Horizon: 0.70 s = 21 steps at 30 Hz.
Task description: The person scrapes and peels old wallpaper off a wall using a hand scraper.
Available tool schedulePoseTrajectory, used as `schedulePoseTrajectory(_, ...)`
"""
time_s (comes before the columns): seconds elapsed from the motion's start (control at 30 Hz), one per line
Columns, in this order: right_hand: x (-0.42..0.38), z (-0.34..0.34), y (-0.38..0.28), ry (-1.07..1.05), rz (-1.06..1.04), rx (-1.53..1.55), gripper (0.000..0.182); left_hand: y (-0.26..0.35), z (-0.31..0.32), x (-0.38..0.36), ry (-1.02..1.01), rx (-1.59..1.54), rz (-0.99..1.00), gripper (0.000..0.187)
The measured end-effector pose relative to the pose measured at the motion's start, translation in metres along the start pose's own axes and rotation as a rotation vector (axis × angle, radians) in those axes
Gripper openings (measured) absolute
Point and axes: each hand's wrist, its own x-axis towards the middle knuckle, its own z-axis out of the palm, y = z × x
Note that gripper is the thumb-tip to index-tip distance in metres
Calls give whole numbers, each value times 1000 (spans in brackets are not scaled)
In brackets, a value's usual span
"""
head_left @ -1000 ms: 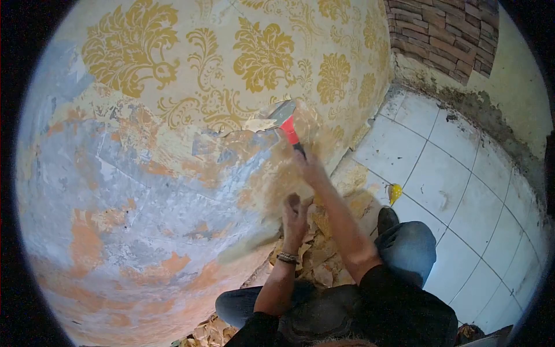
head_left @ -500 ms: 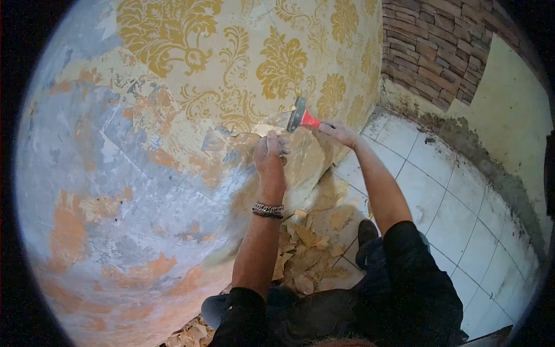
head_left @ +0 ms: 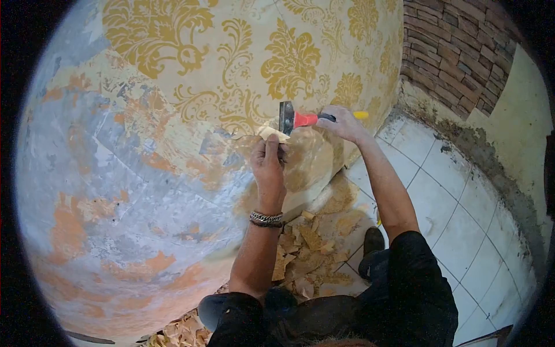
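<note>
My right hand (head_left: pixel 345 123) is wrapped round the handle of a wallpaper scraper (head_left: pixel 304 119), which has a dark blade head, a red neck and a yellow handle end. Its blade stands roughly upright in the view, against or close to the wall. Just left of and below the blade, my left hand (head_left: pixel 268 170) pinches a loose pale flap of wallpaper (head_left: pixel 269 132) between thumb and fingers. Above both hands spreads wallpaper with a gold damask pattern (head_left: pixel 291 58). Bared grey and orange wall (head_left: pixel 156 202) lies to the left.
Torn paper scraps (head_left: pixel 306 248) are heaped on the floor at the wall's foot, near a dark shoe (head_left: pixel 373 240). White floor tiles (head_left: pixel 439 191) run to the right. Stone-patterned covering (head_left: pixel 457 52) is on the adjoining wall, partly stripped.
The scraper has turned from a slant to nearly level, and its yellow handle end now shows. My left thumb now lies over the pale flap. The camera view has shifted slightly.
</note>
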Motion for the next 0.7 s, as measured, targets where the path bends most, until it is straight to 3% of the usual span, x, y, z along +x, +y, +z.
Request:
schedulePoseTrajectory(0.1, -6, -8, -3, -33, -12, 112, 49, 6, -1, -4, 21, -42, 2, 20)
schedulePoseTrajectory(0.17, -10, -1, 1, 114, -13, 72, 41, 8, -3, -3, 18, -40, -37, 19)
schedulePoseTrajectory(0.3, -15, 27, -37, 160, 7, 92, 42, 18, 7, -10, 38, -94, -58, 17)
schedulePoseTrajectory(0.37, -16, 35, -45, 297, 22, 36, 43, 15, 7, -11, 25, -121, -44, 17)
schedulePoseTrajectory(0.53, -11, 25, -45, 194, 41, 48, 43, 19, 1, -13, -4, -150, -30, 16)
schedulePoseTrajectory(0.63, -2, 26, -93, 216, 25, 117, 43, 27, 2, -12, 25, -123, -30, 16)
schedulePoseTrajectory(0.7, -4, 28, -107, 219, 36, 176, 45, 42, 1, -14, 47, -151, 79, 22)
